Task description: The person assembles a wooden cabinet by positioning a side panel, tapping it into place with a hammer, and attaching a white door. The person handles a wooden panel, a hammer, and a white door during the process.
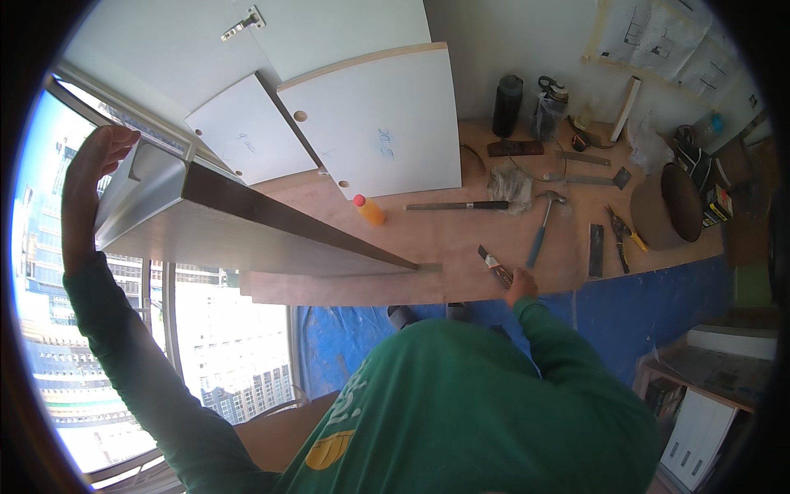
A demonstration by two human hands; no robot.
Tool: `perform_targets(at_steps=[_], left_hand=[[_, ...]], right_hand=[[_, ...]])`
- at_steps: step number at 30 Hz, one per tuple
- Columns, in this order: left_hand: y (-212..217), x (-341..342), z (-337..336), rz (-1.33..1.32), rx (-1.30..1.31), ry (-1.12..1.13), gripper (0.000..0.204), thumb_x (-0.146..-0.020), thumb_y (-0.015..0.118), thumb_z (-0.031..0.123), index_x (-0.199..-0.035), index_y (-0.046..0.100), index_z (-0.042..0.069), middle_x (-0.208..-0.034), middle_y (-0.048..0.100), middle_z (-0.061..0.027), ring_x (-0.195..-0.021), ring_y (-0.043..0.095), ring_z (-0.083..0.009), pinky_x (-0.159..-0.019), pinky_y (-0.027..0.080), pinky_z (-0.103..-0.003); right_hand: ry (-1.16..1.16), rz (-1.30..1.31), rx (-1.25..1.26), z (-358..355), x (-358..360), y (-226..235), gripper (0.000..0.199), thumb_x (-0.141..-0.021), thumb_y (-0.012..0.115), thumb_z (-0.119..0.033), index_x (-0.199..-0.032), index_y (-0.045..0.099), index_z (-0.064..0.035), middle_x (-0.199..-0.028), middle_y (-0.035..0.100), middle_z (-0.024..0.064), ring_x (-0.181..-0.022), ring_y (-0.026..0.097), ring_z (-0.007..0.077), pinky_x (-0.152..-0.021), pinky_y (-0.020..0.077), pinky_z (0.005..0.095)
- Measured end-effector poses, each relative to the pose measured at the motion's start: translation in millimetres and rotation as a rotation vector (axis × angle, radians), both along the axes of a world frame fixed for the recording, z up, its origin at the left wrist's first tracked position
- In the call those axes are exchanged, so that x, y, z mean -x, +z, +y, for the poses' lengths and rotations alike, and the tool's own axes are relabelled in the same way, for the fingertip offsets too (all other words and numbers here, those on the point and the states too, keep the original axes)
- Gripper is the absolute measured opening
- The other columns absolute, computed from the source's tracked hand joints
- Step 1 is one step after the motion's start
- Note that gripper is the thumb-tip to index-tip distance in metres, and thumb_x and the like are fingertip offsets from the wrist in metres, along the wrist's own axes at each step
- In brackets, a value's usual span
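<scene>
At the far left my left hand [89,177] is raised, with its fingers curled over the upper end of a long panel [230,226]. The panel stands tilted, its wide grey face toward me and a dark narrow edge along its side. Its lower end rests near the middle of the work surface [527,247]. Close to the surface's front edge, my right hand [520,286] is closed around a utility knife [494,263], which points up and to the left. A hammer [543,222] lies just beyond that hand.
White cabinet doors [383,123] lean at the back. Near them are an orange drink bottle [369,210] and a dark-handled bar [457,206]. Pliers [619,239], a brown roll [666,206] and black bottles [508,105] sit to the right. Blue sheeting [625,309] covers the floor; windows line the left.
</scene>
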State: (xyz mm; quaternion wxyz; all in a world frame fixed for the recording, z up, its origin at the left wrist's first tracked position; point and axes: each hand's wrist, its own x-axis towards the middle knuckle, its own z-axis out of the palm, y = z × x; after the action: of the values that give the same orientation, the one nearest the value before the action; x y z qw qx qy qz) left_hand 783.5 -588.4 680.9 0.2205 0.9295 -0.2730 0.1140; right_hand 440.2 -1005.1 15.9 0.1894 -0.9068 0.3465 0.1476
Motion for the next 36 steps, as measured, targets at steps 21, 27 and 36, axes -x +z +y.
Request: perform_targets(at_steps=[21,27,36], left_hand=[[0,21,17,-0.029,-0.053,0.016,0.063,-0.100,0.042,0.062,-0.118,0.068,0.008,-0.122,0.071,-0.0111,-0.115,0.065,-0.0279,-0.106,0.042,-0.047],[6,34,12,-0.038,-0.059,0.001,0.062,-0.100,0.042,0.061,-0.117,0.069,0.008,-0.120,0.072,-0.0107,-0.112,0.066,-0.0274,-0.103,0.044,-0.046],[-3,34,9,0.003,0.052,-0.022,0.061,-0.097,0.051,0.060,-0.117,0.070,0.006,-0.117,0.073,-0.0119,-0.110,0.064,-0.0263,-0.103,0.042,-0.043]], right_hand=[[-0.035,-0.390,0.097,-9,6,-7,0.052,-0.088,0.071,-0.041,-0.126,0.060,-0.0070,-0.122,0.058,0.0178,-0.118,0.053,0.0399,-0.093,0.0479,0.0540],[0.050,-0.458,-0.008,2,-1,3,0.041,-0.090,0.069,-0.036,-0.118,0.063,-0.0072,-0.118,0.059,0.0172,-0.114,0.055,0.0389,-0.092,0.0486,0.0533],[0.156,-0.369,-0.083,7,-13,24,0.049,-0.095,0.061,-0.046,-0.088,0.072,0.0001,-0.095,0.070,0.0205,-0.096,0.063,0.0422,-0.084,0.0505,0.0523]])
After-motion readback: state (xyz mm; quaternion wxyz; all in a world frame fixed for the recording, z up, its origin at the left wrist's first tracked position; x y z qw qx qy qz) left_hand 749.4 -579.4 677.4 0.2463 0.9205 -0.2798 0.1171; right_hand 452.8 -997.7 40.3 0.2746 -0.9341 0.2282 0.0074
